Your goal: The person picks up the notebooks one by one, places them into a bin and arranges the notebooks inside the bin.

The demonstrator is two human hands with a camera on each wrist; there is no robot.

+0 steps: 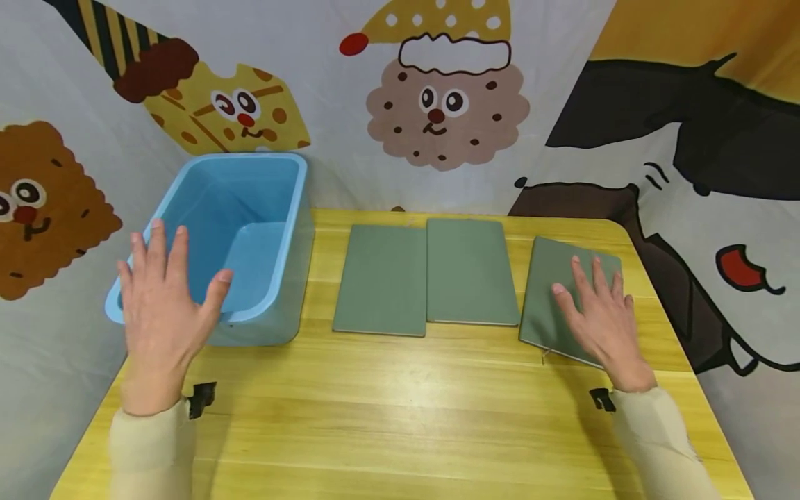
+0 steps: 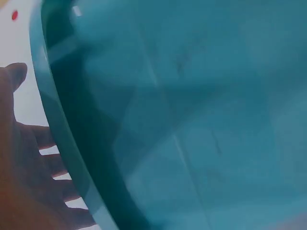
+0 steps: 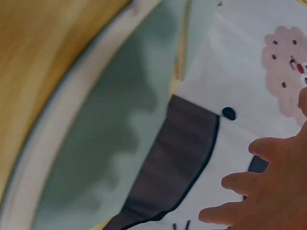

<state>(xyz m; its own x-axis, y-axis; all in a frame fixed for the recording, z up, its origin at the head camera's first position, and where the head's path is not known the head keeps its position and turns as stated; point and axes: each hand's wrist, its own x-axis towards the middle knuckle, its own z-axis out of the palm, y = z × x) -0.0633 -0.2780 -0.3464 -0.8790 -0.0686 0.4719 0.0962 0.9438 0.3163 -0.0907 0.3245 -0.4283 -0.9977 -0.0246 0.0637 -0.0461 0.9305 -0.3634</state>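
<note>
My left hand [image 1: 164, 312], fingers spread, is over the near left part of a light blue plastic bin [image 1: 301, 257] and overlaps its rim in the head view. The left wrist view looks onto the bin's blue wall [image 2: 192, 120], with the hand beside the rim. My right hand [image 1: 600, 323] hovers with spread fingers over the rightmost green notebook [image 1: 544, 298], which lies slightly turned on the table. Its shadow falls on the cover in the right wrist view. Two more green notebooks, one left [image 1: 381, 278] and one in the middle [image 1: 471, 271], lie side by side. Both hands hold nothing.
A yellow wood-grain table [image 1: 400, 410] carries the bin and the notebooks. Behind it hangs a white cloth [image 1: 337, 173] printed with cartoon cookies, cheese and a dog-like face. The inside of the bin, as far as it shows, has only bare blue floor.
</note>
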